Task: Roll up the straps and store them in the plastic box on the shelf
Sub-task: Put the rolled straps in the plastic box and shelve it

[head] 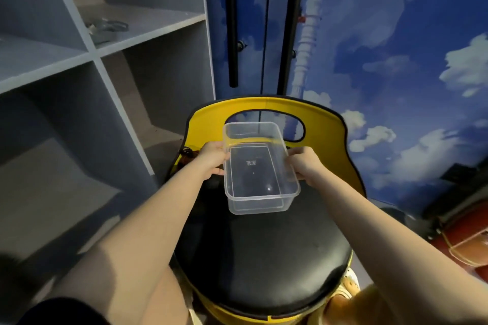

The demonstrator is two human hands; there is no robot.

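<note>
Head view: at frame centre, the left hand (211, 158) and right hand (306, 163) grip the long sides of an empty clear plastic box (260, 166) over a black chair seat (264, 258). No rolled straps are visible; storing seems undone. The shelf (148, 26) stands upper left.

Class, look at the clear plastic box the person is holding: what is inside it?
Nothing: the plastic box is see-through, showing only a small mark on its base and the black chair seat beneath. No straps inside.

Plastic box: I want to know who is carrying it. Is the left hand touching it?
Touching. The head view shows the left hand gripping the long side wall of the plastic box, fingers curled at its rim.
</note>
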